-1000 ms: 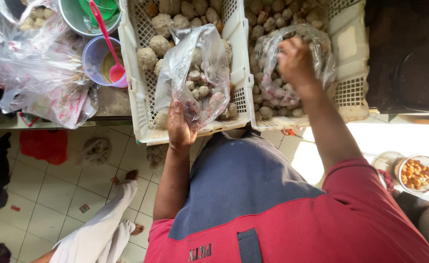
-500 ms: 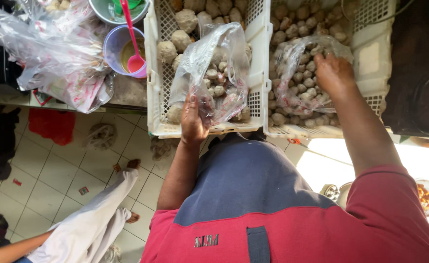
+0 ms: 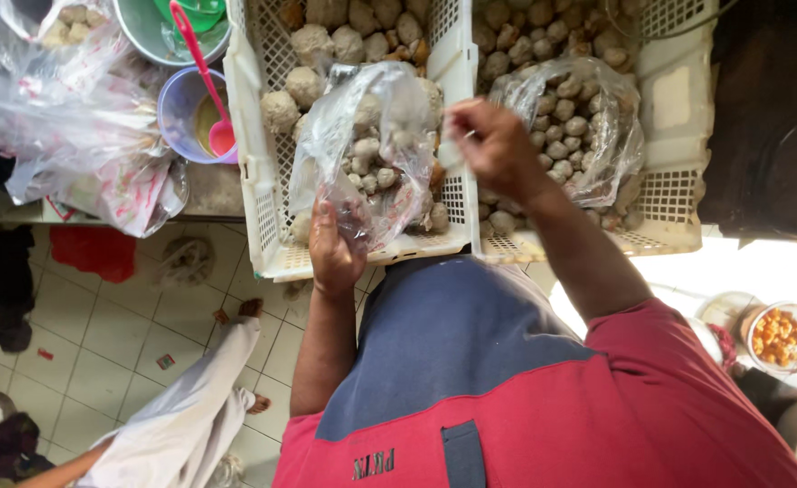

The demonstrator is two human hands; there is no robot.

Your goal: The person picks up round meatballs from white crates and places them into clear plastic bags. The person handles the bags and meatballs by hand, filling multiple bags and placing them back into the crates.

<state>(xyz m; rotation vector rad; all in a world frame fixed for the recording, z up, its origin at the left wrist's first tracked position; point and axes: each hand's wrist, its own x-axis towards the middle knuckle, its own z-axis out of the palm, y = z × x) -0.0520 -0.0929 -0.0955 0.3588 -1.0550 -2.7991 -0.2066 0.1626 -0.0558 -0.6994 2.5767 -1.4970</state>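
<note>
Gripping meatball bag (image 3: 371,158), left hand (image 3: 333,248) underneath

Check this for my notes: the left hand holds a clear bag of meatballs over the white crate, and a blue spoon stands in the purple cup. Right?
Not quite. In the head view the spoon in the purple cup is pink, not blue. The left hand does hold the clear bag of meatballs over the white crate.

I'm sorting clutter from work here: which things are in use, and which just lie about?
In use: left hand gripping clear bag of balls; right hand; white crates.
Lying about: purple cup, red spoon, green bowl.
</note>
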